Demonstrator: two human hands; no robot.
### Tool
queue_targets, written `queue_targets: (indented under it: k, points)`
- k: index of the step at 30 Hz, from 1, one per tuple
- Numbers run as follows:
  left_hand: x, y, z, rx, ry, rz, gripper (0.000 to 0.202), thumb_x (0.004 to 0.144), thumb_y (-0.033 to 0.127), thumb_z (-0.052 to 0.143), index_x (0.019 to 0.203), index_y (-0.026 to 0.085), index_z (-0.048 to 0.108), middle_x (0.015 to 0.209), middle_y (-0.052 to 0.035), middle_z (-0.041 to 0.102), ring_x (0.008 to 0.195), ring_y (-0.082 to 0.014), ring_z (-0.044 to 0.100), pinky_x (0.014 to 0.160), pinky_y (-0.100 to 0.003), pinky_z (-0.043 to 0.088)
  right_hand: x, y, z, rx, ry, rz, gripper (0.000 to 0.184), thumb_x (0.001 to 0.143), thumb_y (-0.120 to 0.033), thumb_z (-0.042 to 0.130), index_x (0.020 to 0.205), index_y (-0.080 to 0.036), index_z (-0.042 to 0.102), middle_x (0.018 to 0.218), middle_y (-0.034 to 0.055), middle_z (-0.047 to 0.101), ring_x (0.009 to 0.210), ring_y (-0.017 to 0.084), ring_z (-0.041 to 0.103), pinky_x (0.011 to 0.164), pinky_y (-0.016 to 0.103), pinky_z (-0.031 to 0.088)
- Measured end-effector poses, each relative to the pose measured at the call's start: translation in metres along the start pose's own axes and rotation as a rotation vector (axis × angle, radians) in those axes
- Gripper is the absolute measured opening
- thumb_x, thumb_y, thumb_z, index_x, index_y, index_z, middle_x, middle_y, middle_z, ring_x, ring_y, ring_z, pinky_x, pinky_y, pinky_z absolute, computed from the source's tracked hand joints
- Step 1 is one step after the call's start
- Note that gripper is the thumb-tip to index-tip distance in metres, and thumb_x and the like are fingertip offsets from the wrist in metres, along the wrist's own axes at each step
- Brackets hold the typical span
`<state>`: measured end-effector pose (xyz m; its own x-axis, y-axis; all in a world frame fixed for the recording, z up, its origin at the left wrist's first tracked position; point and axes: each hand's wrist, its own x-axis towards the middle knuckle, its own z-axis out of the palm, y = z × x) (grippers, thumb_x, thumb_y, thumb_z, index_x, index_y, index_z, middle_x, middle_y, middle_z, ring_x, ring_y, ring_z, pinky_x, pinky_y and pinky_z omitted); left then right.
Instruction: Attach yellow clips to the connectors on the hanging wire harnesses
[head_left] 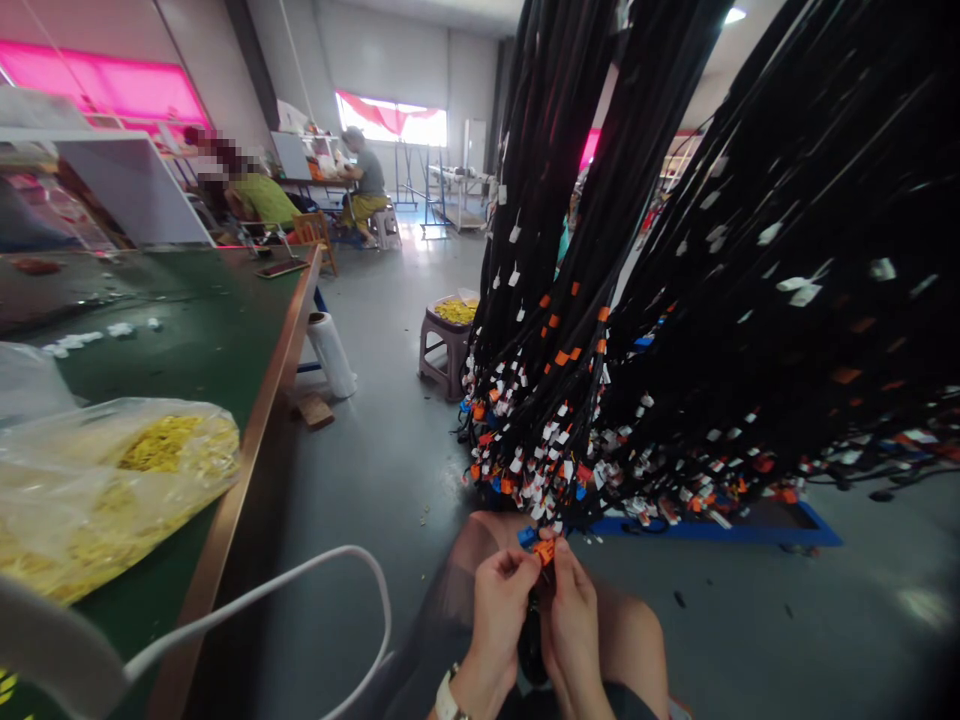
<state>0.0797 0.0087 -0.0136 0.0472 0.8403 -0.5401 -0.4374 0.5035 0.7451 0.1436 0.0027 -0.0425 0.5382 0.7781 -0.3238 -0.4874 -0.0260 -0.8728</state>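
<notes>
In front of my knees, both hands meet at an orange connector [544, 551] on the end of a black cable. My right hand [576, 608] grips this connector from its right side, fingers closed. Thumb and forefinger of my left hand [501, 598] are pinched together against its left edge; whatever is between the fingertips is hidden. A blue connector [527, 537] sits just beyond the orange one. Above my hands hangs a thick bunch of black cables [559, 200], with white tags and white, orange, red and blue connectors at the lower ends.
A green table [187, 340] on the left holds a clear bag [82, 490] of yellow pieces. A white curved tube [300, 575] crosses in front of it. A stool [444, 345] bears more yellow pieces. Blue rack base [814, 525] lies under the cables. Two people sit at far tables.
</notes>
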Motion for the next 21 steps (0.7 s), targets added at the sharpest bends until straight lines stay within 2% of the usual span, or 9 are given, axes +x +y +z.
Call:
queue_targets:
  k: [3, 8, 13, 21]
  points:
    - [0.001, 0.000, 0.000, 0.023, 0.023, 0.046, 0.036, 0.051, 0.043, 0.078, 0.060, 0.012, 0.061, 0.043, 0.0058, 0.042, 0.039, -0.0046, 0.032, 0.040, -0.018, 0.023, 0.002, 0.004, -0.003, -0.040, -0.005, -0.025, 0.039, 0.070, -0.047, 0.065, 0.090, -0.013, 0.069, 0.087, 0.0096, 0.070, 0.084, 0.023, 0.063, 0.077, 0.036, 0.048]
    - [0.001, 0.001, 0.000, 0.086, 0.030, 0.076, 0.032, 0.056, 0.040, 0.076, 0.060, 0.012, 0.061, 0.043, 0.0056, 0.042, 0.040, -0.0048, 0.032, 0.041, -0.018, 0.024, 0.005, 0.005, -0.007, -0.131, -0.017, -0.091, 0.040, 0.074, -0.046, 0.062, 0.094, -0.013, 0.069, 0.091, 0.0096, 0.070, 0.088, 0.023, 0.062, 0.083, 0.036, 0.045]
    - [0.000, 0.004, -0.001, 0.067, 0.006, 0.088, 0.035, 0.053, 0.042, 0.077, 0.058, 0.012, 0.061, 0.044, 0.0039, 0.045, 0.042, -0.0062, 0.036, 0.043, -0.018, 0.026, 0.005, 0.002, -0.011, -0.220, -0.056, -0.136, 0.040, 0.076, -0.046, 0.059, 0.097, -0.013, 0.069, 0.092, 0.0100, 0.070, 0.087, 0.022, 0.062, 0.083, 0.035, 0.044]
    - [0.002, 0.004, -0.001, 0.167, -0.007, 0.190, 0.025, 0.062, 0.032, 0.072, 0.056, 0.011, 0.059, 0.053, 0.0003, 0.052, 0.050, -0.0072, 0.039, 0.047, -0.018, 0.029, 0.002, -0.006, -0.008, -0.310, -0.036, -0.186, 0.040, 0.075, -0.048, 0.059, 0.091, -0.013, 0.070, 0.089, 0.0108, 0.071, 0.088, 0.024, 0.061, 0.083, 0.035, 0.044]
